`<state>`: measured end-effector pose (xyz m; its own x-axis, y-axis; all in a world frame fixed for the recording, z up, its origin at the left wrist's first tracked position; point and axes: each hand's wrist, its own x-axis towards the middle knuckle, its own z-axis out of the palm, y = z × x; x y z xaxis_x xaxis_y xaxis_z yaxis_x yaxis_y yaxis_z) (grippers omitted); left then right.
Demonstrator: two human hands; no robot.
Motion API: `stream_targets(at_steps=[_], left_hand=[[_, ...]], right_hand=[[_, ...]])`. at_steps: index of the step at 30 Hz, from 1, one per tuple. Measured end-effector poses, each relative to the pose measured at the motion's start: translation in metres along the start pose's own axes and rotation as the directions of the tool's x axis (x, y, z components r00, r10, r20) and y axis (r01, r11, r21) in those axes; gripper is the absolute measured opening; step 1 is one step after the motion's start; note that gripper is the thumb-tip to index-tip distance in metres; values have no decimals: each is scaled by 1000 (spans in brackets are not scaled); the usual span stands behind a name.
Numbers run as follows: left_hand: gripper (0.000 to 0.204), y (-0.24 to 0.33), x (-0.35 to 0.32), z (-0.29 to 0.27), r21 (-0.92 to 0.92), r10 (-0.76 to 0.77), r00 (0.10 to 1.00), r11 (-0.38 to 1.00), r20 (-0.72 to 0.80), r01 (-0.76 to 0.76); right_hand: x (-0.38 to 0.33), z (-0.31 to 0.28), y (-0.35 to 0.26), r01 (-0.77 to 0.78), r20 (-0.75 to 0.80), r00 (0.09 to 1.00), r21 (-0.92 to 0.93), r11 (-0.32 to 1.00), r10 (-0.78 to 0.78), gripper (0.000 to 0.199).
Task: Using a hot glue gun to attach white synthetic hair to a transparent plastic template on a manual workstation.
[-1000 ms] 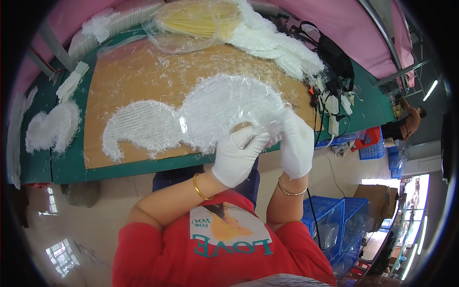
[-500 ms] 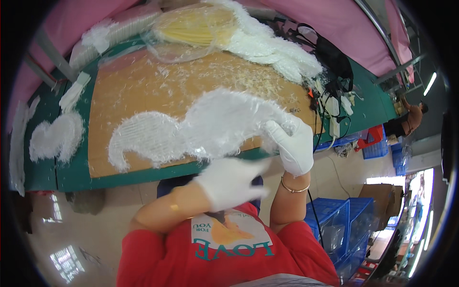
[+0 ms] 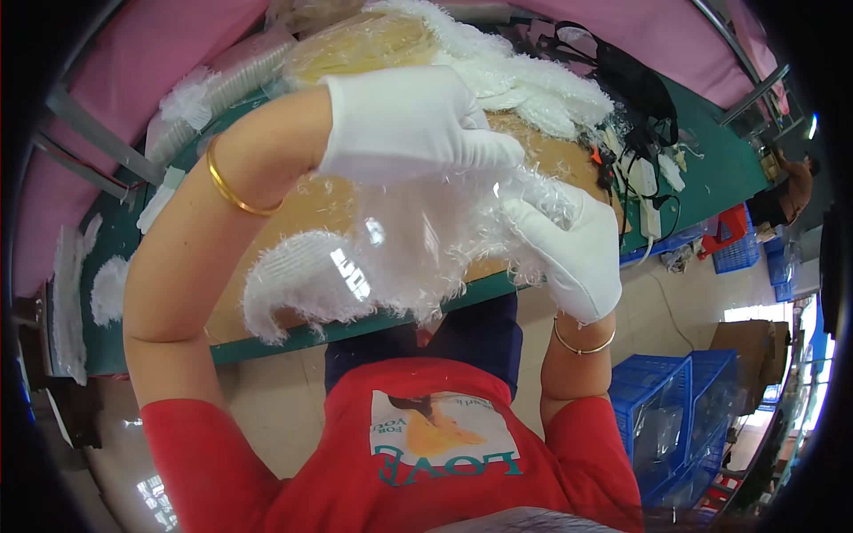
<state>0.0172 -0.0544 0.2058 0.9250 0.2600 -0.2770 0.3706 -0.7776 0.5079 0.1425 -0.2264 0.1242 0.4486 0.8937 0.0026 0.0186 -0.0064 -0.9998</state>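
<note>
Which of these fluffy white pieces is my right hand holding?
The glossy-faced piece stretching left from your right hand. It alone is gripped there; the partly hidden piece left of your left forearm and the heap behind lie apart.

Shaggy white fabric heap (image 3: 533, 93) blocks beyond the white-gloved left hand (image 3: 404, 124), white plastic power strip (image 3: 651, 218) right of the white-gloved right hand (image 3: 576, 256); bodyward, room opens.
</note>
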Motion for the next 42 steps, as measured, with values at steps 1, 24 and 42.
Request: stream_targets(at_steps=[1, 24, 42], left_hand=[[43, -3, 2, 6, 20, 98, 991, 995, -92, -96], [32, -237, -147, 130, -655, -290, 941, 679, 173, 330], [29, -141, -274, 119, -574, -451, 754, 810, -477, 122]], right_hand=[[2, -1, 0, 3, -3, 1000, -8, 1000, -3, 25], [141, -89, 100, 141, 37, 988, 220, 965, -152, 44], [189, -88, 121, 70, 342, 919, 345, 936, -195, 53]])
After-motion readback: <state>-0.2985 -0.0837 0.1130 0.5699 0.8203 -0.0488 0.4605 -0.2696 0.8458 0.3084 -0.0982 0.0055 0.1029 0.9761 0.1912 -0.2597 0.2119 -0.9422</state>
